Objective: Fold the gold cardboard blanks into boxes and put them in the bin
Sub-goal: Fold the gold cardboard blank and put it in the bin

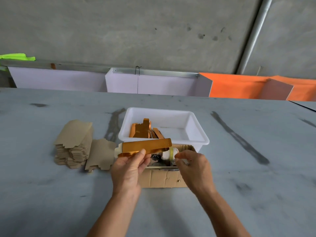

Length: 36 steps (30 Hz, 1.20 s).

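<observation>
the left hand grips a gold box, held level above the near rim of the white bin; the right hand has its fingers curled at the box's right end, by a white roll with a yellow band; folded gold boxes lie in the bin; a brown carton sits under the hands; a blank stack lies left on the grey table, with a loose blank beside it.
</observation>
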Tool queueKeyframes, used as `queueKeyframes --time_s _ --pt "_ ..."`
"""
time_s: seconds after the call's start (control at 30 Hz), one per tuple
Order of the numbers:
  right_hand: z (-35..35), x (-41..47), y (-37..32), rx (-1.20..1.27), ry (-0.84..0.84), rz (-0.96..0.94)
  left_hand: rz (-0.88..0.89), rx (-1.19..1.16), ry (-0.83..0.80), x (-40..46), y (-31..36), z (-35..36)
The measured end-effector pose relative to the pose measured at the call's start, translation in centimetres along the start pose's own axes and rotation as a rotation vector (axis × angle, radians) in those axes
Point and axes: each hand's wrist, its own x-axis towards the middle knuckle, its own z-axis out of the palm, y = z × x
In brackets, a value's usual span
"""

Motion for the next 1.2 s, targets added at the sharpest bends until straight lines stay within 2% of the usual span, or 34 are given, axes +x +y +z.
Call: queueKeyframes --time_s 0.1,0.2,0.4,0.87,1.2 --pt "0.0 2.0 0.1 -0.132 -0.198 -0.002 -0.025 0.003 0.026 0.4 0.1 0.4" --pt "-0.2 3.2 0.3 -0.141 -0.331 0.050 -0.048 -0.002 0.043 0.5 -0.1 0.6" --pt "-0.2 3.8 -0.2 -0.134 -0.463 0.097 -0.058 -0.013 0.030 0.3 -0.1 0.7" --pt "0.3 4.1 -0.2 -0.276 -0.465 0.051 -0.040 0.010 0.008 -0.4 -0.2 0.9" --pt "0.8 4.2 -0.1 -0.031 -0.366 0.171 -0.045 0.011 0.019 -0.4 -0.4 0.9"
